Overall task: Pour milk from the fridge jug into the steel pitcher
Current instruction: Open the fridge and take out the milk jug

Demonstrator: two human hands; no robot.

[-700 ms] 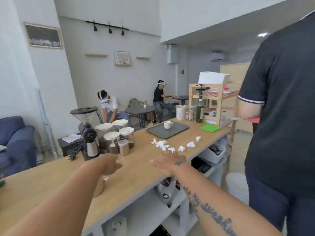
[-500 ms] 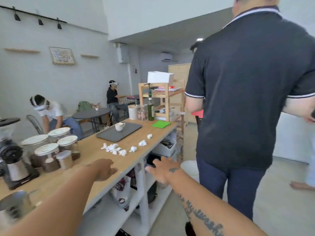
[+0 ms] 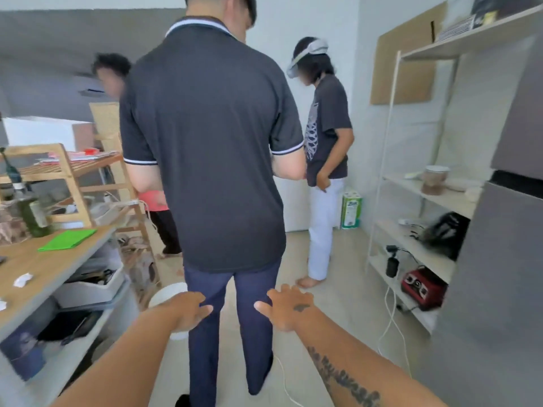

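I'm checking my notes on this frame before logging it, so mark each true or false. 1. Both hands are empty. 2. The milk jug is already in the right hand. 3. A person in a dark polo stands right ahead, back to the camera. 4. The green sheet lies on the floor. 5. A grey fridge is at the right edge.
1. True: the left hand and right hand are open and hold nothing.
2. False: no jug is in view.
3. True: the person in the dark polo faces away.
4. False: the green sheet lies on the wooden counter.
5. True: the grey fridge stands there.
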